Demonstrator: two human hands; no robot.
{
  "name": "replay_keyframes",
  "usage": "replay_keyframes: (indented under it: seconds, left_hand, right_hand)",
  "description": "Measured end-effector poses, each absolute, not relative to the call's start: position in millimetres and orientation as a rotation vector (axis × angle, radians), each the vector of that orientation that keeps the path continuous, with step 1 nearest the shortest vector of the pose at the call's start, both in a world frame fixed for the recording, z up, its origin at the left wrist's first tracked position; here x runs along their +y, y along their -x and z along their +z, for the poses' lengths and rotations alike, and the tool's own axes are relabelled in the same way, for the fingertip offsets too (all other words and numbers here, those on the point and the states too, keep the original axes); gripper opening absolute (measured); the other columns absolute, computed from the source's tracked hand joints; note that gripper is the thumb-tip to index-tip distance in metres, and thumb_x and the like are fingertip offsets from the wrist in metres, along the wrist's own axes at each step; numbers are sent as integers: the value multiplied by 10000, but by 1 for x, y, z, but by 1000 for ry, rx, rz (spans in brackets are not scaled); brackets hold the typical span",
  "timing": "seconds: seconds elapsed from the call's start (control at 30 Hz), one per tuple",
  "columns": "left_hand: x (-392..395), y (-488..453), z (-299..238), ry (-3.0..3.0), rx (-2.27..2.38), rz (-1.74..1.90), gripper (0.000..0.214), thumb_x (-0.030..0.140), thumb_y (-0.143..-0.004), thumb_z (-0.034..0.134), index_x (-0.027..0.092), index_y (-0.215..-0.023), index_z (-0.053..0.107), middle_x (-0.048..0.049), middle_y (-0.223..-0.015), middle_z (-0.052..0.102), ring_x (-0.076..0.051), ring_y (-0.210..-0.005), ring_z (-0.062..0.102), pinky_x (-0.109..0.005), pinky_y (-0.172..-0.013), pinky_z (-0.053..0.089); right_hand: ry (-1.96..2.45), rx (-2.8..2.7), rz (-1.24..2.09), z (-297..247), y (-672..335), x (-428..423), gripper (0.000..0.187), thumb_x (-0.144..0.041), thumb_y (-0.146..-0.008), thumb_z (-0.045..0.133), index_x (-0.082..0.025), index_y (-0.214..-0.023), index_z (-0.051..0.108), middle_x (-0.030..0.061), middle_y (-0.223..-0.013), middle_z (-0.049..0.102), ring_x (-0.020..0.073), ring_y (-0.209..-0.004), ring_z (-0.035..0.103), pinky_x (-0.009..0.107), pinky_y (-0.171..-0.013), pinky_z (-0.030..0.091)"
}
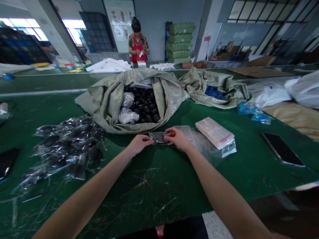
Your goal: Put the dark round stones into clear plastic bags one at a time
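Observation:
Between my two hands lies a small clear plastic bag (157,137) with a dark item inside. My left hand (140,144) pinches its left end, and my right hand (176,138) grips its right end with bent fingers. Just beyond, a woven sack (104,109) stands with its mouth spread, full of black egg-shaped pieces (146,106). Loose flat clear bags (199,142) lie beside and partly under my right hand. A pile of black pieces in clear bags (69,142) rests to the left.
A stack of flat clear bags (215,132) and a phone (282,149) lie on the right. Another dark device (7,162) sits at the left edge. A second sack (216,84) holds blue items. Across the table, a person in a red apron (138,48) handles something small and white.

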State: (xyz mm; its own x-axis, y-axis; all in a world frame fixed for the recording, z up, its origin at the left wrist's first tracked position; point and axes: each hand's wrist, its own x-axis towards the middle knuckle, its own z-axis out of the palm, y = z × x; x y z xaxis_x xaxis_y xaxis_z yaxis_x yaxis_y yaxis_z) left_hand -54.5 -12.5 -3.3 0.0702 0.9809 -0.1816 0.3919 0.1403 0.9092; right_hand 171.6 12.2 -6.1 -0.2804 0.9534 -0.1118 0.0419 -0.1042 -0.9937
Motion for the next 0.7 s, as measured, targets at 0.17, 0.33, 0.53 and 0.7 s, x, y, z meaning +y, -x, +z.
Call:
replay_keyframes:
  seconds: [0.17, 0.33, 0.53, 0.7]
  left_hand:
    - [-18, 51, 2, -1109, 1358, 858, 386, 469, -617, 803, 151, -775, 651, 90, -470, 393, -31, -354, 247, -206, -372, 106]
    - [-21, 51, 7, -1032, 1255, 978, 428, 452, -592, 835, 137, -791, 626, 50, -570, 516, -4, -370, 267, -186, -358, 122]
    - [-29, 52, 15, -960, 1147, 1053, 392, 346, -557, 871, 138, -741, 595, 11, -671, 626, 7, -370, 314, -175, -343, 171]
    - [-48, 54, 24, -911, 1095, 1112, 399, 319, -533, 885, 134, -696, 571, 35, -619, 589, 15, -376, 307, -154, -342, 149]
  right_hand:
    - [1179, -1405, 1477, 0, -171, 10, 356, -107, -704, 734, -170, -1013, 568, -7, -737, 676, 126, -647, 656, 217, -499, 578]
    - [1177, -1296, 1538, 2, -169, 9, 382, -154, -726, 750, -173, -1049, 547, 13, -766, 689, 134, -690, 670, 203, -513, 565]
    - [943, -1094, 1744, 5, -170, 5, 505, -119, -650, 798, -187, -1066, 519, -5, -775, 698, 107, -677, 679, 184, -594, 549]
    - [751, -1098, 1865, 9, -165, 0, 583, -190, -564, 873, -197, -1021, 513, -17, -761, 692, 104, -653, 670, 199, -623, 545]
